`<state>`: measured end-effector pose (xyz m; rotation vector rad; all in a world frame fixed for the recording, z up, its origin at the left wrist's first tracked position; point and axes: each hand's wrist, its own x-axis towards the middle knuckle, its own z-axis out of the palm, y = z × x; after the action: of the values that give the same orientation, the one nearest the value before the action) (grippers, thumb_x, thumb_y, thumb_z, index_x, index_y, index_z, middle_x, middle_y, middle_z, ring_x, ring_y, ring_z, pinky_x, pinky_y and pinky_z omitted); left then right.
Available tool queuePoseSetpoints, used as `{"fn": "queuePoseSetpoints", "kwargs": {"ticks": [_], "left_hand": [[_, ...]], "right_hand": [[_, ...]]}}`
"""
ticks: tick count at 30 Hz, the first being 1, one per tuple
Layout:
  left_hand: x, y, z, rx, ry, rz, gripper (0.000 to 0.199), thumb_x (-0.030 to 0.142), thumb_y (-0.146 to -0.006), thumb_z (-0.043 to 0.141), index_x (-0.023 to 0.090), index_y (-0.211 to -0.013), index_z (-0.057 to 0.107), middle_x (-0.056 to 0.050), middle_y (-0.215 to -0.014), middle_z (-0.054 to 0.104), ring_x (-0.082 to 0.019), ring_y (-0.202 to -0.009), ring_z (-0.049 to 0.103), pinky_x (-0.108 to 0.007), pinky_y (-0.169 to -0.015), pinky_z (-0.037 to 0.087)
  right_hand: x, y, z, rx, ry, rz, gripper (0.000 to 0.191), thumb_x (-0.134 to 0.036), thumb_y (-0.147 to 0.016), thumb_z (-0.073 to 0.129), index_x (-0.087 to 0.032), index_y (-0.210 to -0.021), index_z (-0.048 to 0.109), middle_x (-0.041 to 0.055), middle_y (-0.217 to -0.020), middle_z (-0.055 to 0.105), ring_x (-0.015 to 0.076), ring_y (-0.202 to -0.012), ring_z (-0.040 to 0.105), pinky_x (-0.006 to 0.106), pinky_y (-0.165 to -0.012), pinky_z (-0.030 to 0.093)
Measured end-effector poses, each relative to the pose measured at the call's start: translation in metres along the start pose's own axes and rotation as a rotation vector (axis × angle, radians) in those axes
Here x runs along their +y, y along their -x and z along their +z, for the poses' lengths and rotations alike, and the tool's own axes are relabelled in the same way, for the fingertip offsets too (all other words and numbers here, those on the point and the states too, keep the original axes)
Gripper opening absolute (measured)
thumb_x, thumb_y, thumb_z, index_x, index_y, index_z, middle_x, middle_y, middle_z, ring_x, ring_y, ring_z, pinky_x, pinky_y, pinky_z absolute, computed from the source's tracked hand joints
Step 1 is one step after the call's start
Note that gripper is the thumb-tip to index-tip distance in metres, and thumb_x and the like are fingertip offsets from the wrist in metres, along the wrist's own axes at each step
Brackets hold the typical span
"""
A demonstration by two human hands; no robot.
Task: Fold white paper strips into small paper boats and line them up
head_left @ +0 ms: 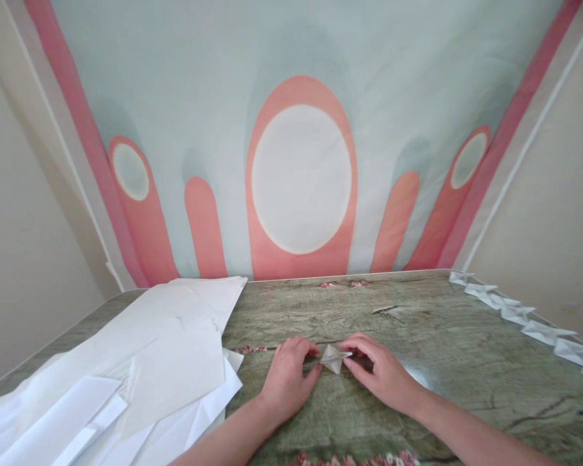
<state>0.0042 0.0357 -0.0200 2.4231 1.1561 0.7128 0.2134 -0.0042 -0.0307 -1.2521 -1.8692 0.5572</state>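
A small folded white paper piece [333, 360], pointed at its corners with raised creased flaps, is in front of me at the table's middle. My left hand [290, 370] has its thumb and fingertips closed at the left corner of the piece. From the other side, my right hand [376, 370] pinches the right tip between thumb and fingers. The underside of the piece is hidden from view.
A pile of loose white paper sheets [175, 369] covers the table's left side, some sheets folded. Several similar folded paper pieces [547, 332] stand in a row along the right edge. The wood-patterned tabletop [418, 323] meets a patterned backdrop [223, 129] behind.
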Motion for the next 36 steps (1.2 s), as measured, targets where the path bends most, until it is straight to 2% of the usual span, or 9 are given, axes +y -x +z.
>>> {"fn": "queuePoseSetpoints", "kwargs": {"ticks": [12,15,18,22,25,29,36], "left_hand": [[-0.001,0.001,0.0,0.024,-0.014,0.005,0.015,0.016,-0.073,0.057,0.02,-0.087,0.058,-0.003,-0.088,0.058,-0.021,-0.086,0.052,-0.033,-0.079,0.038],[-0.002,0.0,0.0,0.026,-0.015,0.023,0.016,0.015,-0.073,0.057,0.02,-0.088,0.058,-0.003,-0.088,0.059,-0.021,-0.087,0.053,-0.033,-0.079,0.039],[-0.003,-0.001,-0.001,0.021,-0.018,0.058,0.015,0.016,-0.075,0.054,0.02,-0.089,0.057,-0.004,-0.089,0.059,-0.021,-0.086,0.054,-0.033,-0.08,0.039],[-0.006,-0.005,0.001,0.002,-0.024,0.111,0.012,0.019,-0.08,0.05,0.019,-0.09,0.057,-0.005,-0.09,0.059,-0.022,-0.088,0.054,-0.035,-0.081,0.04],[-0.009,-0.008,0.003,-0.013,-0.033,0.139,0.013,0.021,-0.082,0.047,0.019,-0.091,0.057,-0.006,-0.092,0.059,-0.022,-0.089,0.054,-0.036,-0.082,0.041],[-0.011,-0.008,0.005,-0.016,-0.043,0.179,0.015,0.024,-0.084,0.045,0.019,-0.09,0.057,-0.007,-0.091,0.059,-0.023,-0.088,0.054,-0.037,-0.082,0.042],[-0.015,-0.01,0.007,0.0,-0.061,0.211,0.015,0.025,-0.085,0.044,0.021,-0.09,0.057,-0.006,-0.09,0.059,-0.022,-0.088,0.055,-0.037,-0.083,0.042]], "right_hand": [[0.003,-0.002,0.001,0.079,0.002,-0.007,0.022,-0.034,-0.089,0.046,-0.02,-0.085,0.063,0.0041,-0.085,0.06,0.0165,-0.08,0.057,0.03,-0.074,0.045],[0.003,0.003,-0.007,0.091,-0.026,0.031,0.024,-0.036,-0.089,0.047,-0.02,-0.082,0.063,0.0041,-0.084,0.06,0.0165,-0.08,0.056,0.029,-0.073,0.044],[0.011,0.018,-0.024,0.123,-0.036,0.105,0.027,-0.039,-0.087,0.047,-0.019,-0.081,0.064,0.0038,-0.083,0.06,0.0152,-0.075,0.057,0.027,-0.068,0.045],[0.032,0.052,-0.064,0.201,-0.023,0.234,0.032,-0.043,-0.087,0.046,-0.017,-0.085,0.064,0.0042,-0.085,0.061,0.0122,-0.061,0.058,0.026,-0.06,0.047],[0.049,0.084,-0.106,0.285,0.004,0.341,0.037,-0.046,-0.086,0.043,-0.015,-0.093,0.064,0.0037,-0.074,0.063,0.0151,-0.062,0.06,0.027,-0.059,0.048],[0.067,0.129,-0.166,0.354,0.045,0.453,0.041,-0.051,-0.078,0.05,-0.015,-0.09,0.066,0.0045,-0.068,0.066,0.0183,-0.064,0.062,0.03,-0.063,0.05],[0.089,0.207,-0.247,0.473,0.106,0.6,0.043,-0.054,-0.067,0.061,-0.018,-0.088,0.071,0.0087,-0.085,0.071,0.0242,-0.079,0.064,0.032,-0.074,0.05]]}}
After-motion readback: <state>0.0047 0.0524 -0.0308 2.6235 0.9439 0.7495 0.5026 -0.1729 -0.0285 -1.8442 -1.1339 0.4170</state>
